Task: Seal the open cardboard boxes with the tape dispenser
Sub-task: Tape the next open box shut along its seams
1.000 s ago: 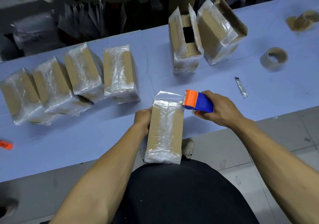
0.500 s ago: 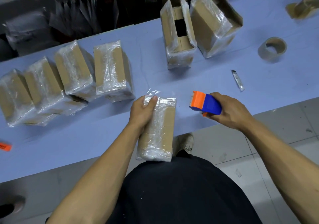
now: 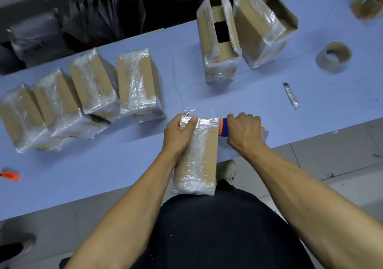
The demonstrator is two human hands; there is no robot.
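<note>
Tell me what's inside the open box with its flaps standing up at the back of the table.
Inside the open box, brown cardboard inner flaps show, with a dark gap between them. What sits in that gap cannot be made out; the flaps cover the rest of the interior.

Tape-wrapped cardboard box (image 3: 196,154) overhangs table edge, blue-orange dispenser (image 3: 222,127) touching

dim, even light; glare on plastic wrap, wide-angle bending and blur at edges
</note>
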